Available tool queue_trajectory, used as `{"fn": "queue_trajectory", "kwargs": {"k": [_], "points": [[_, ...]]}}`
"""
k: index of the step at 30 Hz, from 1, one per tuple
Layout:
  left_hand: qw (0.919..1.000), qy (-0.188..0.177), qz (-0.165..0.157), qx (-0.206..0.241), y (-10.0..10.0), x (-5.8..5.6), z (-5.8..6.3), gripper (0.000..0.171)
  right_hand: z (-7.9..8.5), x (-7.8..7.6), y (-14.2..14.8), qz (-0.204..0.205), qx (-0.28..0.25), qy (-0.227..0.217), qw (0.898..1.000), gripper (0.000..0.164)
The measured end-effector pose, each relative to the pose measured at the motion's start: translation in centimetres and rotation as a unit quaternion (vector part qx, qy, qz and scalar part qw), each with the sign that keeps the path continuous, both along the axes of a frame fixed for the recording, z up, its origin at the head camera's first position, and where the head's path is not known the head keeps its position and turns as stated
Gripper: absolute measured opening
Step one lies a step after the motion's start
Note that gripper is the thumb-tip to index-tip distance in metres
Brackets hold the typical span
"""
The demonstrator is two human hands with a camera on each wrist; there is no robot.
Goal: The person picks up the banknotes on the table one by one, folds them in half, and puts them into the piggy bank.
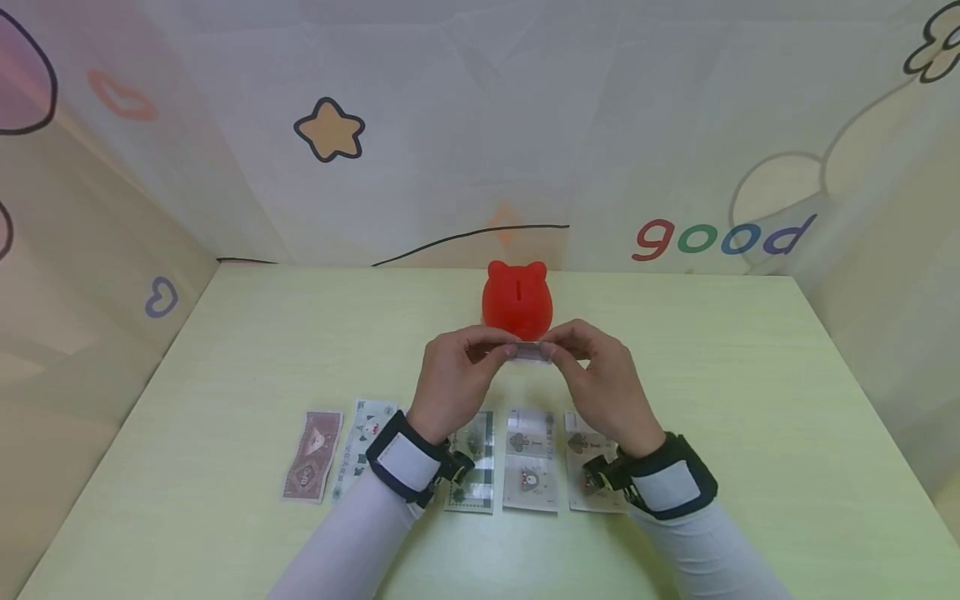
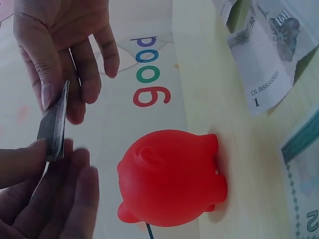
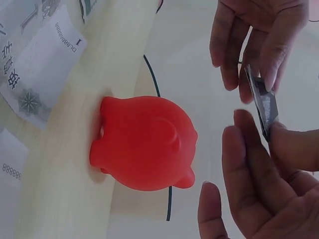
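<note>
A person pinches a small folded slip (image 1: 531, 352), apparently a play banknote, between both hands near a red piggy bank (image 1: 517, 304), apart from it and clear of the table (image 1: 765, 375). The left-hand grip (image 1: 453, 375) and the right-hand grip (image 1: 603, 392) each press one end between thumb and fingers, the other fingers loose. In the wrist views the layers part slightly along an edge, so the fold could spring open if either thumb eases off. Uneven pull from the two sides could twist the slip or tug it free, dropping it beside the pig. The pig's slot (image 1: 518, 290) looks narrow; a loose or skewed fold meeting it could catch or buckle, and a hard push could tip the bank. Below, the wrist gear (image 1: 607, 473) hangs over the rightmost note (image 1: 592, 496); a lowered forearm could drag it out of the row.
</note>
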State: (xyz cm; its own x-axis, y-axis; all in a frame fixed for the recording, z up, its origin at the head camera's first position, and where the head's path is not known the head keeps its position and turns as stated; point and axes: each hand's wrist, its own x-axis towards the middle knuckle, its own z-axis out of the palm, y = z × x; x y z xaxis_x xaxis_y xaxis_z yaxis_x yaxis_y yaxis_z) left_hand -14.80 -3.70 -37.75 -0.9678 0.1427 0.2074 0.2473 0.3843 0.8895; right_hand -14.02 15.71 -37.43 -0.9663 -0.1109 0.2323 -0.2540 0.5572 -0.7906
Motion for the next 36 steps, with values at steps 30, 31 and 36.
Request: {"fn": "queue_trajectory", "kwargs": {"k": [30,31,36], "points": [[0.9977,-0.047,-0.010,0.048,0.12,-0.03,0.03,0.022,0.06,-0.29,0.00,0.008,-0.037,-0.057,0.998,0.022],[0.9977,-0.048,-0.010,0.047,0.14,-0.03,0.03,0.023,0.06,-0.28,0.00,0.007,-0.037,-0.058,0.998,0.022],[0.9979,-0.049,-0.009,0.041,0.21,-0.02,-0.03,0.023,0.09,-0.13,-0.05,0.005,-0.037,-0.059,0.998,0.023]]}}
